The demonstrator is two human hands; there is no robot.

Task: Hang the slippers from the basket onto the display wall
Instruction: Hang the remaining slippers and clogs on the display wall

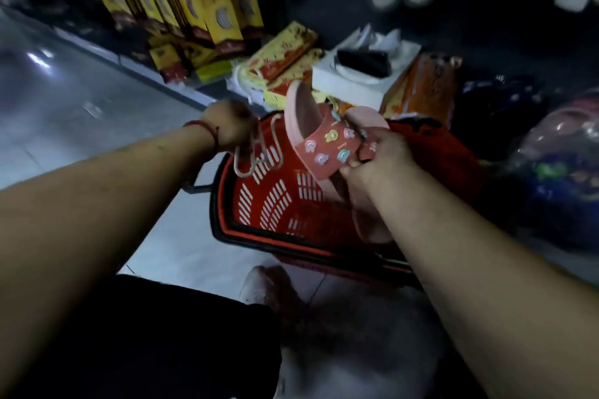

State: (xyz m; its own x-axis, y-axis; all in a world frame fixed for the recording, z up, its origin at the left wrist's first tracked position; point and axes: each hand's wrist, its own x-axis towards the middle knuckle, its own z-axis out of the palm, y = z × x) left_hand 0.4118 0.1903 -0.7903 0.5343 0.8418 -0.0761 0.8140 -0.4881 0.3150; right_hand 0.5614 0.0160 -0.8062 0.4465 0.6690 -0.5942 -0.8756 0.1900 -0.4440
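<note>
The right hand (376, 165) pinches the pink slippers (324, 142) at the strap, their soles rising past its fingertips. The left hand (230, 126) curls round a pink hanger (256, 155) dangling below its fingers. The red basket (269, 201) sits beneath both.

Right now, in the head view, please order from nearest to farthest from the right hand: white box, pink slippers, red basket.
1. pink slippers, held in the right hand.
2. red basket, just below it.
3. white box, on the pile behind the basket.
</note>
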